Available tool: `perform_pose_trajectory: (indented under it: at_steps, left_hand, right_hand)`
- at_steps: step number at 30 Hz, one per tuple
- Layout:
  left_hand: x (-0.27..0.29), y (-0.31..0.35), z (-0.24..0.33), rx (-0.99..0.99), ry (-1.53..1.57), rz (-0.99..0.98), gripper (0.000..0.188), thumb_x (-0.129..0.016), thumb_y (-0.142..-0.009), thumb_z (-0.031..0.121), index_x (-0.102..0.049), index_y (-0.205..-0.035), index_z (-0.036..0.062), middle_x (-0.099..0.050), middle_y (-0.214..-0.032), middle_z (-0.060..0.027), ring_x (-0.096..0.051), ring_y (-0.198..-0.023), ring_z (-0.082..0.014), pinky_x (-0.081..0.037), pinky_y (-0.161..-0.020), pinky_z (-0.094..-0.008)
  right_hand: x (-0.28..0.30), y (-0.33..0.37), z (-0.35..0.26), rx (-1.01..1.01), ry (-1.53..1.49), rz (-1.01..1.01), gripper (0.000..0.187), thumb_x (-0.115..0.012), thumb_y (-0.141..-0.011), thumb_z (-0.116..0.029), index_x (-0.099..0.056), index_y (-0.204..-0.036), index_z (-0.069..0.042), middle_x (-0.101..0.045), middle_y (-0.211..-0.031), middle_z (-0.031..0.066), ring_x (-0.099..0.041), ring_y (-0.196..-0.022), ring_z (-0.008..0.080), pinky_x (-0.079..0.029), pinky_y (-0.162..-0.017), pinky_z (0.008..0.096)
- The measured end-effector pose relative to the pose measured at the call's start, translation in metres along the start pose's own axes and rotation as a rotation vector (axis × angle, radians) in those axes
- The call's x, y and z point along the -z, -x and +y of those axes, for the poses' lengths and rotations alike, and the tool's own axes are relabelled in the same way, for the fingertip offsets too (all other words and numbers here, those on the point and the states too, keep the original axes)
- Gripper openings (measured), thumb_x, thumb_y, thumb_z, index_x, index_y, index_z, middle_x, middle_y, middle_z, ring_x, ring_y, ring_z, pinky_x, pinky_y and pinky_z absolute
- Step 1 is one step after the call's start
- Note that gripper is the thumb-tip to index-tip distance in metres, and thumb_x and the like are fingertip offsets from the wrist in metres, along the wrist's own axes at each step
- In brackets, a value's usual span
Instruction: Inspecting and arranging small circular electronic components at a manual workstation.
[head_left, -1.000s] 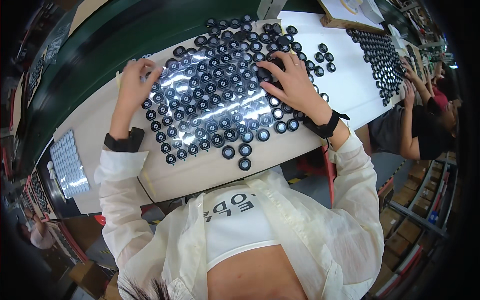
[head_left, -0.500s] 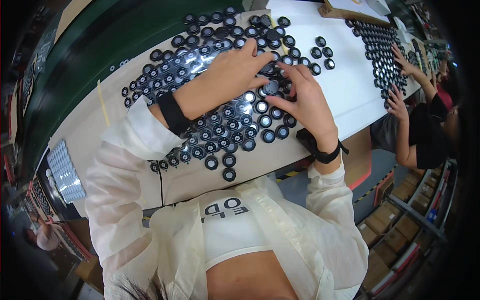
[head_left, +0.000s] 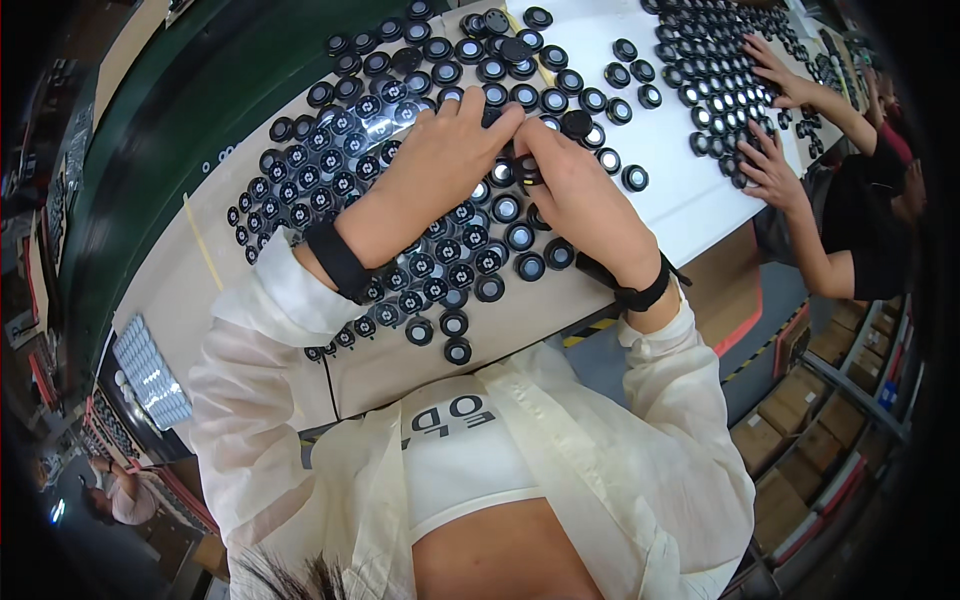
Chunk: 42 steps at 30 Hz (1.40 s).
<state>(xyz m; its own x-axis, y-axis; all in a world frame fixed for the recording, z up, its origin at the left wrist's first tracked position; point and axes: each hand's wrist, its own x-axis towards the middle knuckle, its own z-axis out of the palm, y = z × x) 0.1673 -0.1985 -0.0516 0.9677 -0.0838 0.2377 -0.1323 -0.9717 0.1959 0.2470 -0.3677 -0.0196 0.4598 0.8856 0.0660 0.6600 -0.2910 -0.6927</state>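
Note:
Many round black parts with pale or patterned centres (head_left: 519, 236) lie in a dense group under and around my hands on the table. My left hand (head_left: 445, 155) is over the middle of the group, its fingers curled; what they hold, if anything, is hidden. Right beside it, my right hand (head_left: 575, 185) is closed, thumb and fingers around a black round part (head_left: 527, 170) tilted on edge. The two hands' fingertips nearly meet. Left of my left hand, many parts show a white mark on top (head_left: 299, 214), with shiny glare as of clear plastic over some.
A green belt-like surface (head_left: 215, 95) runs along the far left. At the right, another person's hands (head_left: 770, 170) rest at a second group of black parts (head_left: 715, 80). A sheet of pale pieces (head_left: 150, 370) lies at the left end. Shelves with cartons (head_left: 800, 410) stand lower right.
My hands have come together, and the right one has closed around a black round part. The view has shifted a little. The other person's hands have moved along their group.

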Motion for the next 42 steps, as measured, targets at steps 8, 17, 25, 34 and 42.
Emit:
perform_pose_trajectory:
  at_steps: [8,17,25,34,42]
  left_hand:
    - [-0.001,0.001,-0.018,0.04,0.201,-0.053,0.042,-0.067,-0.082,0.01,-0.045,-0.117,0.004,-0.054,-0.089,-0.0186,-0.063,-0.08,-0.0339,-0.053,-0.069,-0.0386]
    - [0.033,-0.007,-0.065,0.575,1.132,-0.263,0.03,-0.053,-0.098,0.023,-0.046,-0.121,0.004,-0.066,-0.092,-0.005,-0.057,-0.085,-0.0085,-0.044,-0.072,-0.0222]
    - [0.038,0.003,-0.068,0.305,0.833,-0.249,0.031,-0.063,-0.089,0.012,-0.046,-0.114,0.0051,-0.055,-0.08,0.0001,-0.051,-0.07,-0.0052,-0.042,-0.064,-0.0218]
    - [0.024,-0.01,-0.054,0.056,0.63,-0.185,0.03,-0.067,-0.08,0.019,-0.055,-0.105,0.0075,-0.05,-0.069,-0.0038,-0.05,-0.06,-0.0157,-0.041,-0.058,-0.0296]
    - [0.12,0.06,-0.097,0.507,0.997,-0.256,0.029,-0.06,-0.089,0.016,-0.06,-0.117,0.01,-0.056,-0.076,0.0043,-0.048,-0.072,-0.0033,-0.036,-0.06,-0.021]
  right_hand:
    - [0.006,-0.003,0.004,0.055,-0.041,0.063,0.013,-0.053,-0.089,0.004,-0.054,-0.102,0.001,-0.058,-0.096,0.0185,-0.059,-0.091,0.0385,-0.048,-0.078,0.0405]
    - [0.028,0.001,0.02,-0.185,0.302,0.116,0.027,-0.068,-0.087,-0.019,-0.059,-0.107,-0.002,-0.063,-0.096,0.0181,-0.064,-0.085,0.0376,-0.052,-0.072,0.042]
    - [0.016,-0.011,0.031,-0.079,0.544,0.256,0.02,-0.057,-0.095,-0.023,-0.061,-0.09,-0.003,-0.065,-0.085,0.0133,-0.065,-0.07,0.0342,-0.052,-0.06,0.0416]
    - [0.042,-0.007,0.008,-0.203,0.004,0.296,0.024,-0.05,-0.101,-0.019,-0.061,-0.105,0.002,-0.069,-0.073,0.0103,-0.062,-0.062,0.0146,-0.044,-0.057,0.0292]
    - [0.056,0.002,-0.033,-0.232,-0.374,0.096,0.025,-0.046,-0.103,-0.019,-0.057,-0.12,-0.005,-0.064,-0.079,-0.0004,-0.04,-0.06,0.0012,-0.034,-0.056,0.0176]
